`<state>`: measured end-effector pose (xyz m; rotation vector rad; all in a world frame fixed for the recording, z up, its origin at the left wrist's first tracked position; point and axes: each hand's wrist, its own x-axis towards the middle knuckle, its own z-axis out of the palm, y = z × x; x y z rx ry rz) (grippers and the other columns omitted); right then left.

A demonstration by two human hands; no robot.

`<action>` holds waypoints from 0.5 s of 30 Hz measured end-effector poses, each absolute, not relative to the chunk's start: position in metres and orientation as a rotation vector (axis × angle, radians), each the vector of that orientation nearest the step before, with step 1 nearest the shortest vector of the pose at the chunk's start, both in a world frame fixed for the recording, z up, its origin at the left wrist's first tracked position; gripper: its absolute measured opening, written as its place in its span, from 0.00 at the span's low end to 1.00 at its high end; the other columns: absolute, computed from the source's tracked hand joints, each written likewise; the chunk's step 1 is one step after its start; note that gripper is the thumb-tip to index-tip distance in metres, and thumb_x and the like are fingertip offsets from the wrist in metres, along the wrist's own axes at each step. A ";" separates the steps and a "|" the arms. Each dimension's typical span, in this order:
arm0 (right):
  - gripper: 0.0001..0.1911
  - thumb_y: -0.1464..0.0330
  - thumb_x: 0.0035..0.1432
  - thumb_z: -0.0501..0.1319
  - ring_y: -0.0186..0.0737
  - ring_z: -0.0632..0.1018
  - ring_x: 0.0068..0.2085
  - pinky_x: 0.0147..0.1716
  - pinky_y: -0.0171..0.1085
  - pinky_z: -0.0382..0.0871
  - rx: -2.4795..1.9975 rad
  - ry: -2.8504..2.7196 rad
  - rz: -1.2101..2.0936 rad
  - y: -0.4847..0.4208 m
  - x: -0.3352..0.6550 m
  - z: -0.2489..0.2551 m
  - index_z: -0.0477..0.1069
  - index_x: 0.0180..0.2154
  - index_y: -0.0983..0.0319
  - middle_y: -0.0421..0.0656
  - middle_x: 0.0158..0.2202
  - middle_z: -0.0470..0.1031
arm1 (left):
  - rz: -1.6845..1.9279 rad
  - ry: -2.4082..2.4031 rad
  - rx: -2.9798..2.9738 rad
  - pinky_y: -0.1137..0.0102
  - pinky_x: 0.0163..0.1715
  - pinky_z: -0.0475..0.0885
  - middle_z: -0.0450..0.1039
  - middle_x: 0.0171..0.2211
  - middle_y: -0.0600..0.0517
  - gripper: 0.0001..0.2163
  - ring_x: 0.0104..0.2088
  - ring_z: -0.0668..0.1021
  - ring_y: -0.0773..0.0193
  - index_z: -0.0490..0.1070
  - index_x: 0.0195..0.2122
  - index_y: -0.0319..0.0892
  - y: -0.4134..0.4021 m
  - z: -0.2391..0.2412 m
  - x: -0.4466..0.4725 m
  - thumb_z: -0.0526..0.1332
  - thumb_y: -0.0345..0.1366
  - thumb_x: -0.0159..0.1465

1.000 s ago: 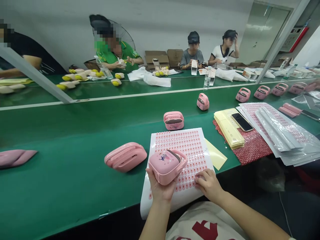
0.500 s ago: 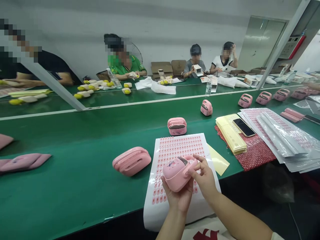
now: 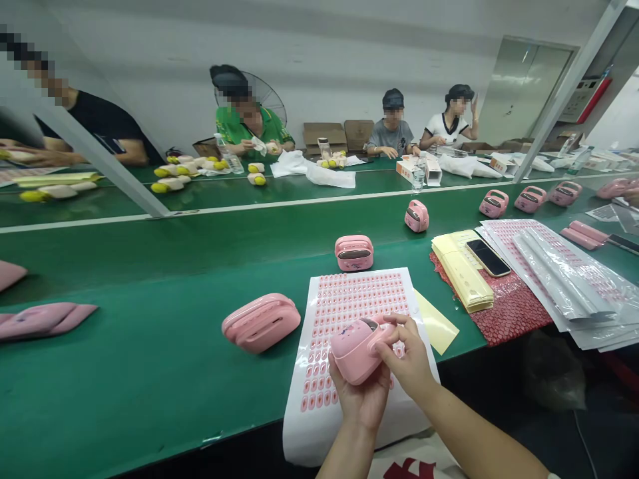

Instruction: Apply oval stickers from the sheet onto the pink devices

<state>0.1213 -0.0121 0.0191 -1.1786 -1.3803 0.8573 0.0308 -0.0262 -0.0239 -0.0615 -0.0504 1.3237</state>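
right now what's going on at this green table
A person at the green belt cradles a small pink case in the left hand, held above a sheet of pink stickers. The right hand pinches at the case's upper edge. A larger pink case lies on the belt to the left, a second small case stands beyond the sheet, and a phone rests on a yellow stack. Other people work on the far side of the belt.

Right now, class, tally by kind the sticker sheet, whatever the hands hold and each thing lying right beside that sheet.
Sticker sheet: 1
Small pink handled case: 2, one in the left hand, one past the sheet's far edge
Large pink case: 1
Yellow paper: 1
Total: 5
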 end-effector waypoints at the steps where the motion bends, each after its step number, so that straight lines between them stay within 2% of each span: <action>1: 0.07 0.69 0.49 0.60 0.45 0.69 0.48 0.47 0.46 0.64 -1.165 -1.408 0.807 -0.012 0.121 0.016 0.66 0.21 0.59 0.45 0.40 0.68 | 1.315 -0.046 -0.064 0.73 0.47 0.68 0.70 0.49 0.46 0.25 0.49 0.72 0.61 0.62 0.53 0.43 -0.026 -0.024 0.030 0.56 0.50 0.57; 3: 0.06 0.69 0.51 0.59 0.44 0.70 0.46 0.45 0.46 0.65 -1.127 -1.473 0.682 -0.011 0.122 0.010 0.66 0.23 0.59 0.46 0.40 0.68 | 1.289 -0.045 -0.060 0.74 0.47 0.67 0.71 0.47 0.45 0.26 0.49 0.72 0.61 0.61 0.54 0.41 -0.026 -0.026 0.030 0.57 0.49 0.56; 7: 0.02 0.67 0.52 0.59 0.45 0.70 0.45 0.45 0.47 0.65 -1.048 -1.635 0.489 -0.011 0.122 -0.001 0.67 0.30 0.57 0.46 0.43 0.67 | 1.269 -0.048 -0.020 0.78 0.45 0.67 0.72 0.47 0.44 0.31 0.48 0.72 0.63 0.53 0.59 0.41 -0.027 -0.030 0.027 0.58 0.47 0.57; 9: 0.12 0.64 0.50 0.61 0.47 0.69 0.47 0.47 0.49 0.63 -1.062 -1.653 0.459 -0.009 0.123 -0.004 0.66 0.39 0.56 0.47 0.45 0.66 | 1.283 -0.049 0.016 0.76 0.47 0.67 0.71 0.48 0.44 0.30 0.50 0.72 0.62 0.52 0.59 0.41 -0.028 -0.032 0.026 0.57 0.45 0.58; 12: 0.31 0.59 0.48 0.63 0.50 0.65 0.52 0.51 0.50 0.60 -1.129 -1.613 0.539 -0.006 0.124 -0.006 0.56 0.52 0.57 0.49 0.49 0.63 | 1.281 -0.085 0.075 0.71 0.51 0.64 0.71 0.49 0.44 0.28 0.52 0.70 0.59 0.55 0.58 0.42 -0.029 -0.035 0.024 0.57 0.43 0.58; 13: 0.34 0.57 0.48 0.63 0.49 0.65 0.52 0.51 0.50 0.60 -1.136 -1.605 0.595 -0.005 0.125 -0.006 0.54 0.54 0.58 0.49 0.50 0.62 | 1.271 -0.103 0.085 0.71 0.52 0.64 0.70 0.50 0.44 0.27 0.53 0.69 0.59 0.56 0.58 0.42 -0.029 -0.034 0.024 0.57 0.43 0.58; 15: 0.30 0.56 0.49 0.61 0.47 0.66 0.49 0.48 0.47 0.62 -1.114 -1.607 0.695 -0.005 0.125 -0.003 0.56 0.51 0.58 0.48 0.47 0.63 | 1.239 -0.131 0.090 0.73 0.51 0.63 0.68 0.52 0.44 0.28 0.54 0.68 0.60 0.55 0.59 0.41 -0.030 -0.032 0.023 0.57 0.42 0.58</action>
